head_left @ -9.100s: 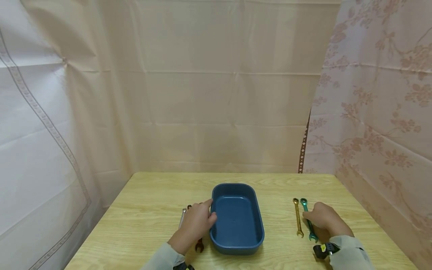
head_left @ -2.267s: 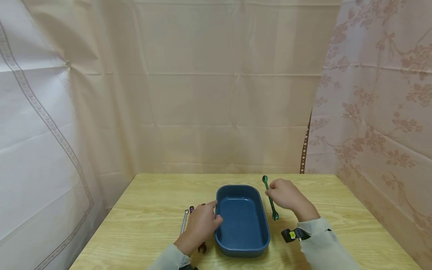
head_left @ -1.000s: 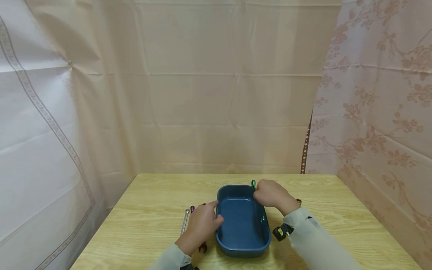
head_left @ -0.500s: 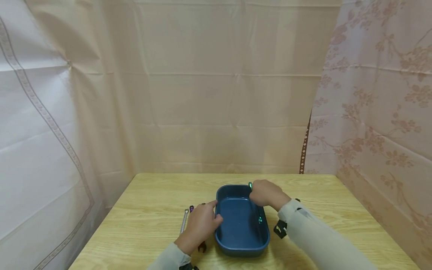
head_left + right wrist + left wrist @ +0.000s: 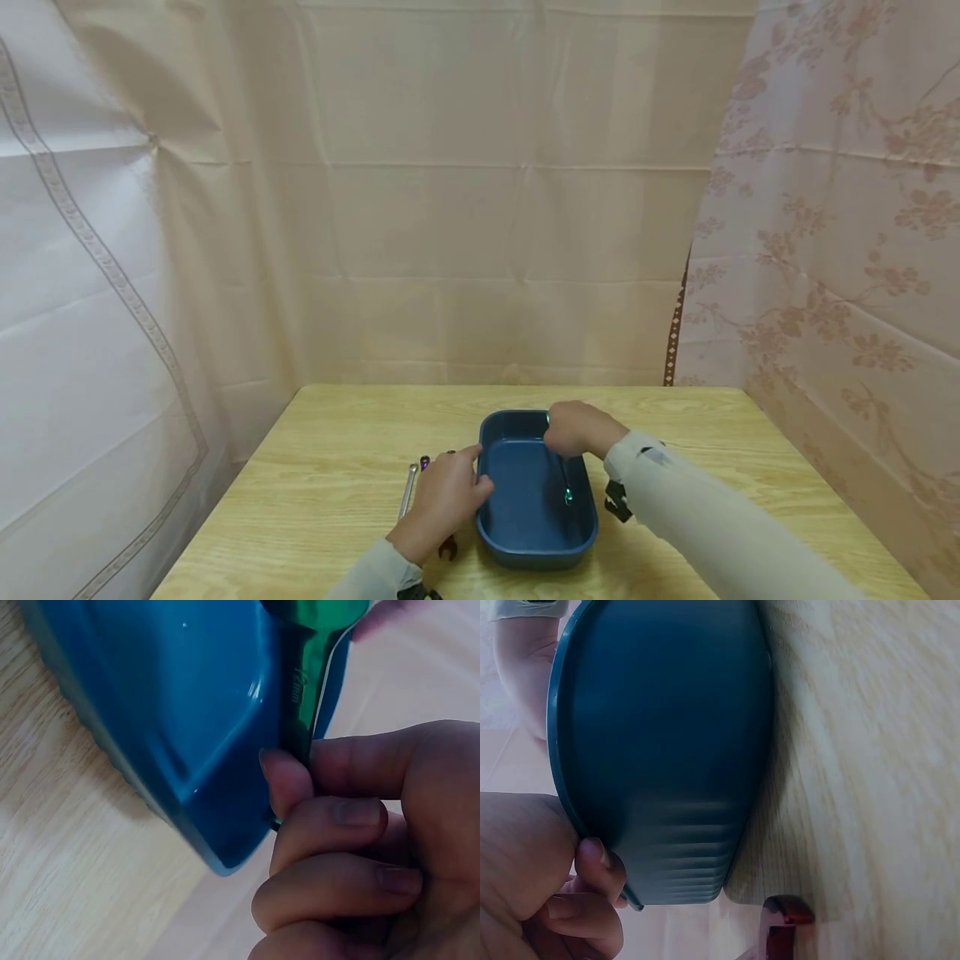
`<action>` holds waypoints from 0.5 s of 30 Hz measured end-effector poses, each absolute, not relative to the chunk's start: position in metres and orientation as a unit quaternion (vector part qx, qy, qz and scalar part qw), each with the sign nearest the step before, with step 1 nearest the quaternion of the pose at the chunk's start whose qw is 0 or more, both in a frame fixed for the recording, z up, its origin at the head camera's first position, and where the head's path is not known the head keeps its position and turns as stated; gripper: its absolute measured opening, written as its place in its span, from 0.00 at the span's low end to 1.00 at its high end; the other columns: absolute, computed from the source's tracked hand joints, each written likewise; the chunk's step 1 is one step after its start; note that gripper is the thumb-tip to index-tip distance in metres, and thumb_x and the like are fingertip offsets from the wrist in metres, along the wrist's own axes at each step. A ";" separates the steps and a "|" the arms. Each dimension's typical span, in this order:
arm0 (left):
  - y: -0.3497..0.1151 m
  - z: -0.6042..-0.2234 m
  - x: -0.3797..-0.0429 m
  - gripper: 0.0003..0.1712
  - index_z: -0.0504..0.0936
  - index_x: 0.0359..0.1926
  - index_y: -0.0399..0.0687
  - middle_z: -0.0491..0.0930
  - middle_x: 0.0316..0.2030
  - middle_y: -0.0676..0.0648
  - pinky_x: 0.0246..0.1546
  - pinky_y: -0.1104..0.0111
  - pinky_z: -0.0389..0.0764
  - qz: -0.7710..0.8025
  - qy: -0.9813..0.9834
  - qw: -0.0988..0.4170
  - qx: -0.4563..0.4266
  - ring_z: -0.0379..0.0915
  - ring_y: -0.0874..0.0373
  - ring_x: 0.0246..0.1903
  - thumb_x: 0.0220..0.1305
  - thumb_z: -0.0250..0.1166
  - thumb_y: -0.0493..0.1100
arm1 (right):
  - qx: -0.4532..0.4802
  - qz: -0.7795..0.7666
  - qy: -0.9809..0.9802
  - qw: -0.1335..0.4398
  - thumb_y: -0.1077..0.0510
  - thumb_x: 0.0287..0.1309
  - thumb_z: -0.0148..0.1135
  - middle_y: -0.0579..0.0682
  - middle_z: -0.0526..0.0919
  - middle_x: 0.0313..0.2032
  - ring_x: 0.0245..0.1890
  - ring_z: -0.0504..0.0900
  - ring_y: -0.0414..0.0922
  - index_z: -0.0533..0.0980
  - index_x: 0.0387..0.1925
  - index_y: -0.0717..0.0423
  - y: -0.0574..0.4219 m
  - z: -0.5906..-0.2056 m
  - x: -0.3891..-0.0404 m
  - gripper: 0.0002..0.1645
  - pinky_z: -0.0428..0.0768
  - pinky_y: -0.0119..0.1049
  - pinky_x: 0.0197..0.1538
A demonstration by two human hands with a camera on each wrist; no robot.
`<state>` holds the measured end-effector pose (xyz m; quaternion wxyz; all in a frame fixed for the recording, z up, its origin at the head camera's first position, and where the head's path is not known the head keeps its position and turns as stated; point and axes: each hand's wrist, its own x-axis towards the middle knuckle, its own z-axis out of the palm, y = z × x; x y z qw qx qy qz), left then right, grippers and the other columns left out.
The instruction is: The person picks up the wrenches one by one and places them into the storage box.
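My right hand (image 5: 579, 427) pinches a green combination wrench (image 5: 304, 682), marked 12mm, between thumb and curled fingers. It is over the far right part of a blue rectangular bin (image 5: 517, 546). The wrench's lower end (image 5: 567, 497) shows inside the bin; whether it touches the floor I cannot tell. My left hand (image 5: 444, 500) grips the bin's left rim, fingers curled at the edge in the left wrist view. Beside and partly under that hand lie a silver wrench (image 5: 408, 490), a purple-ended wrench (image 5: 424, 462) and a dark red wrench (image 5: 780, 930).
The bin stands on a light wood table (image 5: 330, 467). Beige cloth (image 5: 480, 250) hangs behind it, with a flowered cloth (image 5: 847, 275) at the right. My right sleeve (image 5: 697, 500) covers most of the table's right part, where the gold wrench lay in the oldest frame.
My right hand lifted the green wrench from the table at right and carried it left, over the bin's rim and inside. My left hand stayed at the left rim.
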<state>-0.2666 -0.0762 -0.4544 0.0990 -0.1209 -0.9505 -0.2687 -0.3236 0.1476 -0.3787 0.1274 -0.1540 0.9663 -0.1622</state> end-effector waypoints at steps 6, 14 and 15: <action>-0.077 -0.453 -0.267 0.30 0.81 0.63 0.38 0.61 0.06 0.61 0.10 0.74 0.54 -0.270 -0.950 0.097 -0.124 0.58 0.66 0.06 0.59 0.66 0.42 | -0.154 -0.114 0.972 0.137 0.64 0.64 0.52 0.41 0.61 0.11 0.13 0.53 0.39 0.66 0.09 0.46 0.138 -0.377 -0.320 0.26 0.56 0.34 0.20; -0.077 -0.452 -0.267 0.30 0.80 0.64 0.37 0.61 0.06 0.61 0.10 0.75 0.54 -0.284 -0.947 0.085 -0.126 0.56 0.67 0.06 0.60 0.65 0.41 | -0.118 -0.095 0.978 0.146 0.62 0.66 0.53 0.42 0.66 0.13 0.14 0.57 0.40 0.70 0.12 0.47 0.135 -0.378 -0.320 0.24 0.59 0.35 0.21; -0.077 -0.452 -0.267 0.30 0.80 0.64 0.37 0.61 0.06 0.61 0.10 0.75 0.54 -0.284 -0.946 0.085 -0.127 0.56 0.67 0.06 0.60 0.65 0.41 | -0.118 -0.092 0.978 0.147 0.62 0.66 0.54 0.43 0.69 0.13 0.14 0.58 0.40 0.71 0.12 0.48 0.135 -0.379 -0.320 0.24 0.60 0.35 0.22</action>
